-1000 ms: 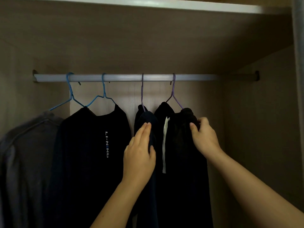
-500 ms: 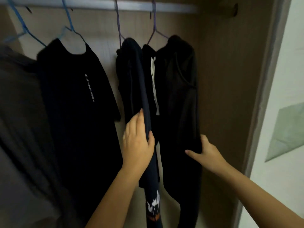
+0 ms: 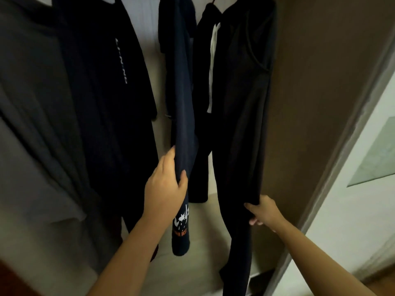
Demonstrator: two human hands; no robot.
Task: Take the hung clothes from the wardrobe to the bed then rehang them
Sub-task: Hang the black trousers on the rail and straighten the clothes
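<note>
**A grip on two hanging garments**

My left hand is closed on the navy shirt, which hangs side-on in the middle of the wardrobe. My thumb lies across the near face of the cloth and my fingers reach up behind its left edge. That pinches the fold between them, low down, just above the white and orange print near the hem. The hem hangs below my hand.

My right hand grips the long black garment, the one furthest right, just beside the brown side wall. My fingers curl round its right-hand edge, and a couple of fingertips show under the cloth. The garment runs on past my hand to the bottom of the view.

Between the two pieces I hold hangs a shorter black piece with a white strip down it, close against the long black garment near the top.

To the left of the navy shirt hangs a black T-shirt with white lettering, and a grey shirt hangs just beside it at the far left. The pale back panel shows between the T-shirt and the navy shirt. The pale wardrobe floor lies below the hems.

The tops of the clothes run out of view, so I cannot tell how they hang.
</note>
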